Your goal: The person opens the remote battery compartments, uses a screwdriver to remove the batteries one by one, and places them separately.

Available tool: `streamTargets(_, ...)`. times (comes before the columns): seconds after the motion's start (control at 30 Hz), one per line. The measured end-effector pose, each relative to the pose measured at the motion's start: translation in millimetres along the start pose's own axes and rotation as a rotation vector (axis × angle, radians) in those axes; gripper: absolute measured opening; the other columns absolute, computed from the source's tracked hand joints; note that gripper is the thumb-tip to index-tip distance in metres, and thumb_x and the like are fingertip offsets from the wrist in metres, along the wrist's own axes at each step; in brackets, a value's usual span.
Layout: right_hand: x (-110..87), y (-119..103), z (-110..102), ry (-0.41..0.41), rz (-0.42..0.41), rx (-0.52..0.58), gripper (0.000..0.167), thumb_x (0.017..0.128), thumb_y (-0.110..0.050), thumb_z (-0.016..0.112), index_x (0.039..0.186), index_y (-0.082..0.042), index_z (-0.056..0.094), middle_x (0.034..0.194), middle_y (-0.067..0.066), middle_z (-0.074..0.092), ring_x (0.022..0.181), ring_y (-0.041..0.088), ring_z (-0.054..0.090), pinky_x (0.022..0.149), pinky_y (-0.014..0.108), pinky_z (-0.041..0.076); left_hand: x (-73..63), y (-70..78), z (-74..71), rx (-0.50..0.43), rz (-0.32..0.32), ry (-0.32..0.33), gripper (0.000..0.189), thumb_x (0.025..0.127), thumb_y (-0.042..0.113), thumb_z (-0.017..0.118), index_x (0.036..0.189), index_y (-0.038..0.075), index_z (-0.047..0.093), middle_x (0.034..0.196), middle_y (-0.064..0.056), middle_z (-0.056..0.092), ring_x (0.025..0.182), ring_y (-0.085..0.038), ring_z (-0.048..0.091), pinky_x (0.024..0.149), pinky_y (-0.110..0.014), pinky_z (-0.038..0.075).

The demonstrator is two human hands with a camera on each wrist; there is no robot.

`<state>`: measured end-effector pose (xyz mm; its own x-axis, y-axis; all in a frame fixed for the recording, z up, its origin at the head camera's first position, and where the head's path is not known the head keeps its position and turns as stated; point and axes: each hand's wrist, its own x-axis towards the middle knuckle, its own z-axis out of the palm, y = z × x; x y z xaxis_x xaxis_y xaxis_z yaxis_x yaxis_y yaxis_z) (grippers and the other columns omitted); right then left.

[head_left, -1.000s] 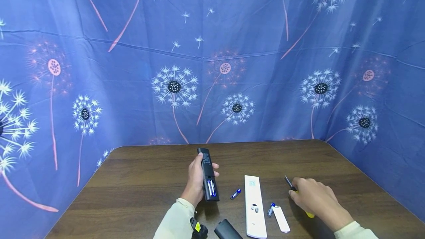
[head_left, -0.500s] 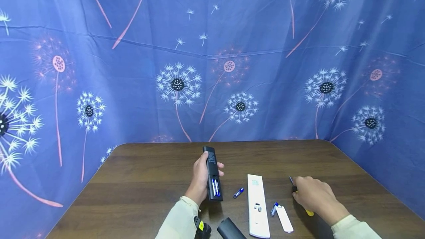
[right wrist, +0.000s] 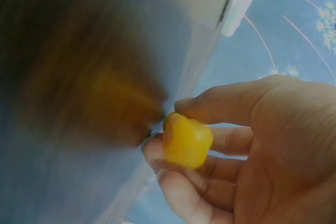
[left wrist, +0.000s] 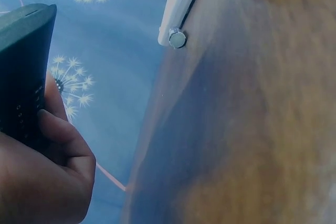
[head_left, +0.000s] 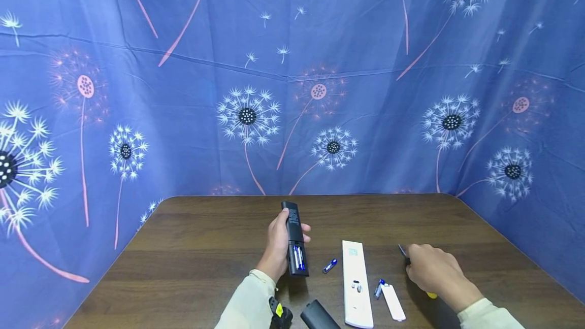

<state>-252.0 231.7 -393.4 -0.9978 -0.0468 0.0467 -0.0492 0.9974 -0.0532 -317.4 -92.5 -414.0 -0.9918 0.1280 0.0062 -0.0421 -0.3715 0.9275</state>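
Note:
In the head view my left hand grips a black remote control, its back facing up. The open battery compartment at its near end shows blue-and-silver batteries. My right hand holds a screwdriver; its thin shaft and a bit of yellow handle show. In the right wrist view, thumb and fingers close around the yellow handle. A loose blue battery lies between the black remote and a long white bar-shaped device. Another battery touches a small white cover.
A black rounded piece lies at the near edge, partly cut off by the frame. Everything rests on a brown wooden table. Behind and beside it hangs a blue curtain with dandelion prints.
The head view has shifted slightly, so things appear a little further right. My right hand covers more of the screwdriver's handle than before. The left hand keeps its grip on the remote control.

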Motion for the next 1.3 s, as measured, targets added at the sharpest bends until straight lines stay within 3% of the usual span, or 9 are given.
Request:
streamTargets(0.17, -0.5, -2, -1, 0.025, 0.005, 0.001, 0.006, 0.079, -0.007, 0.064, 0.076, -0.009, 0.059, 0.075, 0.009, 0.062, 0.063, 0.027, 0.059, 0.053, 0.056, 0.045, -1.3, 2.7, 1.5, -0.014, -0.028, -0.021, 0.064, 0.108, 0.045, 0.030, 0.153, 0.001, 0.024, 0.091, -0.010, 0.072, 0.067, -0.016, 0.069, 0.059, -0.028, 0.047)
streamTargets(0.37, -4.2, -5, -1, 0.016, 0.019, 0.019, 0.019, 0.083, -0.014, 0.066, 0.070, -0.011, 0.052, 0.066, 0.004, 0.050, 0.059, 0.024, 0.049, 0.051, 0.046, 0.040, -3.8, 4.8, 2.5, -0.007, -0.041, -0.017, 0.064, 0.108, 0.046, 0.030, 0.154, 0.002, 0.023, 0.095, -0.012, 0.072, 0.069, -0.017, 0.069, 0.061, -0.029, 0.046)
streamTargets(0.5, -6.0, -6, -2, 0.032, 0.021, 0.048, 0.013, 0.083, -0.013, 0.065, 0.077, -0.010, 0.053, 0.067, 0.004, 0.049, 0.060, 0.025, 0.048, 0.051, 0.047, 0.040, -4.3, 5.1, 2.1, 0.000, -0.043, -0.014, 0.065, 0.108, 0.046, 0.030, 0.154, 0.002, 0.023, 0.096, -0.013, 0.072, 0.070, -0.018, 0.069, 0.062, -0.029, 0.046)
streamTargets(0.6, -5.9, -6, -2, 0.040, 0.022, 0.064, 0.011, 0.084, -0.013, 0.063, 0.088, -0.006, 0.056, 0.073, 0.007, 0.056, 0.065, 0.030, 0.056, 0.053, 0.053, 0.044, -3.9, 5.2, 1.6, 0.009, -0.045, -0.016, 0.066, 0.108, 0.047, 0.030, 0.155, 0.002, 0.022, 0.096, -0.012, 0.072, 0.071, -0.018, 0.070, 0.063, -0.029, 0.046)
streamTargets(0.77, -5.6, -8, -1, 0.038, 0.027, 0.061, 0.020, 0.088, -0.014, 0.062, 0.102, -0.001, 0.059, 0.086, 0.014, 0.064, 0.080, 0.042, 0.065, 0.060, 0.059, 0.048, -2.2, 4.8, 1.3, 0.005, -0.043, -0.015, 0.065, 0.108, 0.045, 0.031, 0.154, 0.000, 0.025, 0.093, -0.010, 0.072, 0.069, -0.017, 0.069, 0.063, -0.029, 0.046)
streamTargets(1.03, -4.3, -10, -5, 0.037, 0.054, 0.105, 0.024, 0.088, -0.021, 0.062, 0.104, -0.004, 0.064, 0.090, 0.011, 0.067, 0.075, 0.030, 0.063, 0.058, 0.055, 0.047, -1.8, 5.3, 0.3, 0.010, -0.050, -0.012, 0.066, 0.107, 0.046, 0.031, 0.154, 0.001, 0.024, 0.095, -0.012, 0.072, 0.071, -0.019, 0.070, 0.063, -0.029, 0.046)
streamTargets(1.3, -7.0, -12, -4, 0.032, 0.039, 0.114, 0.025, 0.092, -0.026, 0.064, 0.107, -0.005, 0.067, 0.096, 0.012, 0.069, 0.081, 0.031, 0.065, 0.060, 0.056, 0.048, 0.0, 4.2, 1.2, -0.005, -0.045, -0.011, 0.063, 0.108, 0.043, 0.030, 0.153, -0.001, 0.026, 0.090, -0.010, 0.072, 0.067, -0.017, 0.069, 0.062, -0.028, 0.047)
